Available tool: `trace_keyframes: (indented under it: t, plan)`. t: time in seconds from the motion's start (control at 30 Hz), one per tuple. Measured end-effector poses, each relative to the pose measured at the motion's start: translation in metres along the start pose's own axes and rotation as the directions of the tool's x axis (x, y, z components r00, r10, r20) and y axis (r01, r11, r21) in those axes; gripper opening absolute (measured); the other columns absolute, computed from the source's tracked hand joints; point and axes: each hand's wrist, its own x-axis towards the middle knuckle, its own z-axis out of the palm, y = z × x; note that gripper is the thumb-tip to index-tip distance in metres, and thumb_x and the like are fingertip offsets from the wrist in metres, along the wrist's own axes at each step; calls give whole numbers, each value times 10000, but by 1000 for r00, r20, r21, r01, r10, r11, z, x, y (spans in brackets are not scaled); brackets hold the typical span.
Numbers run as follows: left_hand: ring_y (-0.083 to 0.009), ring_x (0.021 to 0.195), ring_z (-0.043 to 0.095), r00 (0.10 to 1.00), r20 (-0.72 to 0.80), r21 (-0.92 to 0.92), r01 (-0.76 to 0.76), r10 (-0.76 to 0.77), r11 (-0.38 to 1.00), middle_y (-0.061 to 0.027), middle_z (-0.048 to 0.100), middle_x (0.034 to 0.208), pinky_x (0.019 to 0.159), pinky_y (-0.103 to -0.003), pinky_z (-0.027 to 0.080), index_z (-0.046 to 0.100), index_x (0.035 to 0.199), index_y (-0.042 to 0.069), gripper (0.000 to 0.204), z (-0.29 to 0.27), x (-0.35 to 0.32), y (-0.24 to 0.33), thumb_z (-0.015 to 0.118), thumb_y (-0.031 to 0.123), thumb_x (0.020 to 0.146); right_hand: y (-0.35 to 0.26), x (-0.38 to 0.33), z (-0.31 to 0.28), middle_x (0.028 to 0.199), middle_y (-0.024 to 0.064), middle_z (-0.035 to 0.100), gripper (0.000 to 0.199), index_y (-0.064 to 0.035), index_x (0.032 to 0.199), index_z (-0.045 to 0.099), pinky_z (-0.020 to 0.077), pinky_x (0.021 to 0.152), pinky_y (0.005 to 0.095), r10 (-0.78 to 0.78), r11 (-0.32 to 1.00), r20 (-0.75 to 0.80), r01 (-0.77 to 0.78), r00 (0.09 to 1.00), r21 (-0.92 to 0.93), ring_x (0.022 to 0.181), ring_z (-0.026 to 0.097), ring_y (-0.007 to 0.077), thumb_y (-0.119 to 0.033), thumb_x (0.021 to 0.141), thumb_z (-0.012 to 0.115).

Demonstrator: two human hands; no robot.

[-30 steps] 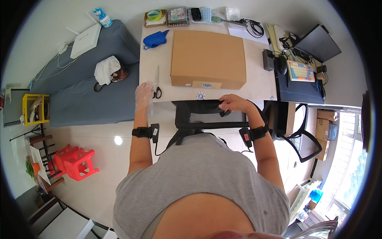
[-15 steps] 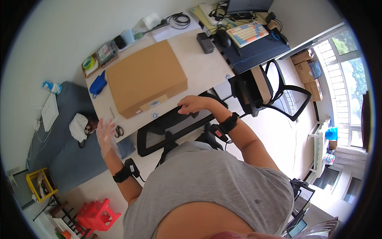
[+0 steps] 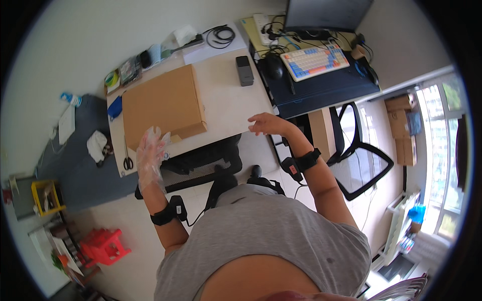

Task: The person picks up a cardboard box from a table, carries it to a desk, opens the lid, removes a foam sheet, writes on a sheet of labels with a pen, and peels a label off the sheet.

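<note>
Near the box [image 3: 163, 100], our left hand [image 3: 149, 155], fingers apart, could slip in its baggy glove [image 3: 150, 178]; farther right, our right hand [image 3: 267, 124] gapes.

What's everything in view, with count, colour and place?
Table: 1, pale, centre
Carton: 1, brown, on table
Scissors: 1, black handles, table's near left corner
Tape: 1, green, table's far left
Cloth: 1, blue, left of carton
Block: 1, dark grey, table's right
Cable: 1, black, table's far edge
Keyboard: 1, multicoloured, upper right
Monitor: 1, dark, behind keyboard
Sofa: 1, grey, left
Stools: count unclear, red, lower left
Chairs: at least 2, black, centre and right
Left hand: 1, clear glove, by carton
Right hand: 1, bare, by table's right corner
</note>
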Motion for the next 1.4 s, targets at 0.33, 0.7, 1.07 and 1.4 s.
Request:
trace_keyframes:
  t: [0.33,0.7,1.07,1.4]
  plan:
    - [-154,980,511,990,-133,-204,-61,34,977,-62,510,1147,769,-289,395,377,1265,117,505,2,-1,7,503,284,806,-65,77,-51,864,121,600,617,77,1208,383,451,555,257,-127,985,-161,143,979,92,703,587,160,-282,756,602]
    - [-176,1073,451,992,-68,-173,98,-111,980,-55,457,1192,807,-341,382,385,1248,120,495,13,62,-2,484,361,827,-162,241,-75,1082,106,536,575,13,1280,308,451,691,304,-243,944,55,223,969,242,863,538,165,-222,801,521]
    - [-234,1109,437,910,-290,-155,259,-295,953,-112,404,1252,856,-359,378,350,1266,61,632,43,39,5,436,503,822,-164,434,-23,1172,83,480,460,-30,1207,456,466,719,344,-209,949,61,188,976,255,933,495,197,-74,749,473]
    - [-231,1049,482,833,-437,-284,228,-338,931,-141,440,1220,825,-343,402,341,1280,56,684,44,31,21,468,528,802,-165,507,7,1314,96,360,497,-70,1250,409,497,617,345,-193,981,95,195,977,-16,1046,436,239,-46,755,455]
